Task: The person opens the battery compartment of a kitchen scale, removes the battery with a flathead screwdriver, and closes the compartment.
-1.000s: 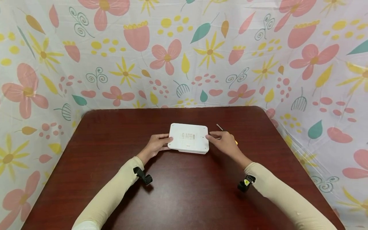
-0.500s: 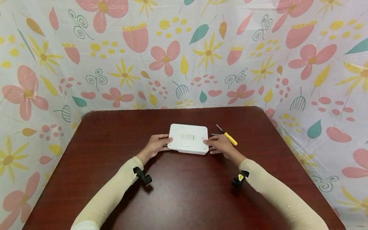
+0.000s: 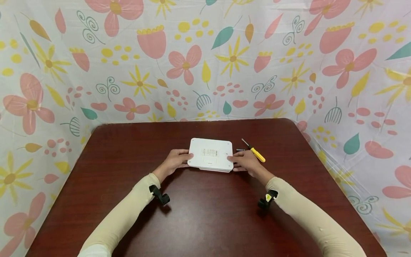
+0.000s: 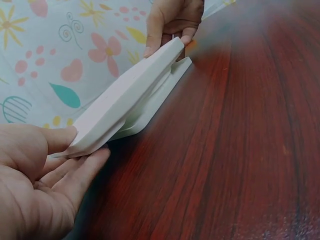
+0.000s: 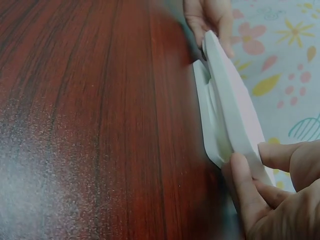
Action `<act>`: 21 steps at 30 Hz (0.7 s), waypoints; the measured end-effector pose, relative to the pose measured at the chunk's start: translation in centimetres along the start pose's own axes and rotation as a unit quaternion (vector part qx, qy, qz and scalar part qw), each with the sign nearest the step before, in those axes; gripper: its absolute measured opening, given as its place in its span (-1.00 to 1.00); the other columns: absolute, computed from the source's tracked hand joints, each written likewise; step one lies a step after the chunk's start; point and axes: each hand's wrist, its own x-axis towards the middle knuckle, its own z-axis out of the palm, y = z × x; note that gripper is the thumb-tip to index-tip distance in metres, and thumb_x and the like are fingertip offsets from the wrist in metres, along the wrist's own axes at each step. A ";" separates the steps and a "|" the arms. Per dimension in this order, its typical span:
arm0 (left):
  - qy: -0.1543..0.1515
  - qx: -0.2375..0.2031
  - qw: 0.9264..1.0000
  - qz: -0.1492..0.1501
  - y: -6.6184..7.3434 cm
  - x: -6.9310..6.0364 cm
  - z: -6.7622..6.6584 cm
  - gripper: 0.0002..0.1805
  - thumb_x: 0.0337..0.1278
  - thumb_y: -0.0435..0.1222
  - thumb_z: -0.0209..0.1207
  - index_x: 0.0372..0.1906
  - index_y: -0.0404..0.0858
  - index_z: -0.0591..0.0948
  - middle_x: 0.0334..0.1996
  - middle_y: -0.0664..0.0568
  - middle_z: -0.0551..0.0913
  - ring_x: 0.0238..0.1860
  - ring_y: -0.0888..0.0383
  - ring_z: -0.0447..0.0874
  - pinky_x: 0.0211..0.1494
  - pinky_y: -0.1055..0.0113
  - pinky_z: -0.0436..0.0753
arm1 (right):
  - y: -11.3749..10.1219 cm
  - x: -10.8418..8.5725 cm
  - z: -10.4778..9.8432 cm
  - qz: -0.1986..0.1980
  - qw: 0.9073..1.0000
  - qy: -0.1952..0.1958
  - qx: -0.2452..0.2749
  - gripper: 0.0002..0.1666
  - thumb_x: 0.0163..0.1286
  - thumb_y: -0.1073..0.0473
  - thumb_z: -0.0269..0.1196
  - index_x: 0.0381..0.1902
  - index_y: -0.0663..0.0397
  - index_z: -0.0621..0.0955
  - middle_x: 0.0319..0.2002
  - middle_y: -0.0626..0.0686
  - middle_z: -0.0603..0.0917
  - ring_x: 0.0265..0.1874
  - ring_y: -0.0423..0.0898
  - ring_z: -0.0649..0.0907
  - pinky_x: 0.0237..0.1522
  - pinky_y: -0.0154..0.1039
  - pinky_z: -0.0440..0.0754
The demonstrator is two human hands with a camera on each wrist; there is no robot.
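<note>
A white device [image 3: 210, 144], which looks like a kitchen scale, is upside down, with a printed label and a small cover on its upward face. My left hand [image 3: 173, 162] grips its left edge, thumb on top and fingers beneath. At the right edge my right hand [image 3: 248, 162] pinches it the same way. In the left wrist view, the scale's thick body [image 4: 127, 95] lies over a thinner white plate [image 4: 160, 102], with a gap between them. The right wrist view shows the plate [image 5: 204, 110] close to the tabletop.
A screwdriver [image 3: 258, 155] with a yellow handle lies just beyond my right hand. Beside it a small dark object [image 3: 240, 150] is partly hidden by that hand. The dark red wooden table [image 3: 205, 214] ends at a flowered curtain [image 3: 205, 71].
My right hand has shifted toward me and left onto the scale's right edge, uncovering the screwdriver's handle and the small dark object. My left hand and the scale stay nearly still.
</note>
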 end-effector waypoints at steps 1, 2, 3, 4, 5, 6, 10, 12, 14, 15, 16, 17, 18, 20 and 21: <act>0.001 0.004 1.000 0.000 0.0 0.0 0.0 -0.56 0.39 -0.36 0.25 0.26 -0.52 0.55 -0.16 -0.16 0.77 -0.24 0.11 0.78 -0.04 0.20 0.78 | 0.0 0.0 0.0 0.001 1.000 0.001 0.001 -0.34 0.43 0.06 0.38 0.30 0.40 0.50 0.01 0.27 0.68 -0.23 -0.08 0.76 -0.20 -0.21 0.81; 0.001 0.009 1.000 0.002 0.0 0.0 0.0 -0.55 0.39 -0.36 0.25 0.26 -0.53 0.55 -0.15 -0.17 0.77 -0.23 0.11 0.78 -0.03 0.19 0.78 | 0.0 0.0 0.0 0.003 1.000 0.003 0.003 -0.34 0.43 0.06 0.38 0.30 0.39 0.51 0.01 0.27 0.68 -0.23 -0.07 0.76 -0.21 -0.21 0.81; 0.002 0.015 1.000 0.004 0.0 0.0 0.0 -0.55 0.40 -0.35 0.25 0.25 -0.53 0.55 -0.14 -0.19 0.78 -0.22 0.10 0.79 -0.02 0.18 0.78 | 0.1 0.0 0.0 0.004 1.000 0.002 0.004 -0.34 0.43 0.06 0.38 0.30 0.39 0.50 0.02 0.27 0.67 -0.22 -0.07 0.76 -0.21 -0.21 0.81; 0.004 0.022 1.000 0.005 0.1 0.0 0.0 -0.55 0.39 -0.35 0.25 0.25 -0.52 0.56 -0.13 -0.21 0.77 -0.21 0.09 0.79 -0.01 0.17 0.78 | 0.1 0.1 0.0 0.006 1.000 0.000 0.006 -0.33 0.43 0.05 0.37 0.30 0.40 0.50 0.02 0.27 0.67 -0.22 -0.07 0.76 -0.21 -0.22 0.81; 0.006 0.032 0.999 0.007 0.1 -0.1 0.1 -0.56 0.39 -0.34 0.26 0.25 -0.51 0.56 -0.11 -0.23 0.77 -0.19 0.08 0.79 -0.01 0.15 0.78 | 0.1 0.1 0.1 0.010 1.000 -0.001 0.010 -0.33 0.43 0.05 0.38 0.30 0.39 0.50 0.02 0.26 0.67 -0.21 -0.07 0.76 -0.21 -0.22 0.80; 0.005 0.047 0.999 0.012 0.1 -0.1 0.1 -0.56 0.40 -0.33 0.25 0.25 -0.50 0.56 -0.09 -0.25 0.76 -0.16 0.07 0.79 0.00 0.14 0.78 | 0.1 0.2 0.0 0.016 1.000 -0.002 0.014 -0.32 0.43 0.05 0.38 0.31 0.39 0.49 0.01 0.25 0.67 -0.21 -0.07 0.75 -0.21 -0.23 0.80; 0.003 0.103 0.994 0.036 0.3 -0.2 0.1 -0.57 0.42 -0.32 0.24 0.25 -0.49 0.57 -0.03 -0.28 0.75 -0.11 0.04 0.79 -0.05 0.13 0.80 | 0.0 0.4 -0.1 0.036 0.999 -0.011 0.027 -0.31 0.42 0.06 0.39 0.32 0.39 0.47 -0.05 0.18 0.69 -0.24 -0.11 0.74 -0.22 -0.29 0.79; 0.000 0.122 0.991 0.049 0.4 -0.2 0.0 -0.59 0.42 -0.33 0.24 0.24 -0.49 0.59 -0.04 -0.27 0.75 -0.13 0.03 0.80 -0.09 0.15 0.80 | -0.2 0.4 -0.2 0.042 0.999 -0.013 0.032 -0.32 0.42 0.07 0.39 0.31 0.38 0.47 -0.08 0.15 0.70 -0.26 -0.12 0.73 -0.24 -0.31 0.78; 0.002 0.130 0.990 0.059 0.6 -0.3 0.1 -0.60 0.40 -0.34 0.26 0.22 -0.48 0.61 -0.06 -0.26 0.76 -0.17 0.05 0.80 -0.14 0.17 0.81 | -0.3 0.4 -0.3 0.044 0.998 -0.016 0.033 -0.32 0.42 0.08 0.39 0.31 0.39 0.47 -0.10 0.13 0.70 -0.27 -0.13 0.73 -0.24 -0.32 0.78; 0.003 0.133 0.989 0.064 0.8 -0.3 0.1 -0.61 0.39 -0.35 0.27 0.20 -0.49 0.61 -0.08 -0.26 0.76 -0.19 0.05 0.80 -0.15 0.17 0.81 | -0.4 0.4 -0.4 0.043 0.998 -0.017 0.035 -0.32 0.42 0.08 0.39 0.31 0.39 0.46 -0.11 0.13 0.70 -0.27 -0.13 0.73 -0.23 -0.32 0.78; 0.004 0.132 0.989 0.066 1.0 -0.4 0.2 -0.61 0.37 -0.35 0.29 0.19 -0.48 0.63 -0.09 -0.26 0.77 -0.20 0.06 0.80 -0.16 0.17 0.81 | -0.5 0.4 -0.5 0.041 0.998 -0.017 0.034 -0.32 0.42 0.09 0.39 0.32 0.40 0.45 -0.11 0.13 0.70 -0.27 -0.13 0.73 -0.23 -0.32 0.78; 0.008 0.136 0.988 0.068 1.3 -0.4 0.2 -0.61 0.35 -0.36 0.30 0.18 -0.48 0.64 -0.09 -0.27 0.77 -0.21 0.07 0.80 -0.16 0.17 0.81 | -0.6 0.3 -0.6 0.037 0.999 -0.018 0.033 -0.31 0.43 0.09 0.38 0.33 0.40 0.44 -0.10 0.13 0.69 -0.26 -0.13 0.73 -0.21 -0.31 0.78; 0.012 0.139 0.988 0.069 1.5 -0.4 0.2 -0.62 0.33 -0.35 0.32 0.16 -0.47 0.65 -0.10 -0.26 0.77 -0.21 0.08 0.80 -0.16 0.18 0.81 | -0.6 0.2 -0.8 0.033 0.999 -0.019 0.031 -0.31 0.43 0.10 0.38 0.34 0.41 0.44 -0.10 0.13 0.69 -0.26 -0.13 0.73 -0.20 -0.30 0.78; 0.021 0.149 0.986 0.071 1.9 -0.5 0.3 -0.63 0.28 -0.34 0.36 0.11 -0.46 0.68 -0.11 -0.25 0.78 -0.22 0.09 0.80 -0.17 0.19 0.81 | -0.9 0.1 -1.0 0.027 0.999 -0.015 0.028 -0.30 0.42 0.12 0.38 0.35 0.41 0.43 -0.09 0.15 0.70 -0.27 -0.13 0.74 -0.17 -0.27 0.79; 0.025 0.156 0.985 0.072 2.1 -0.6 0.3 -0.64 0.26 -0.33 0.38 0.08 -0.46 0.70 -0.12 -0.25 0.78 -0.23 0.10 0.80 -0.17 0.20 0.81 | -1.0 -0.1 -1.1 0.022 0.999 -0.016 0.025 -0.30 0.43 0.13 0.38 0.35 0.42 0.43 -0.07 0.17 0.69 -0.27 -0.12 0.74 -0.15 -0.25 0.79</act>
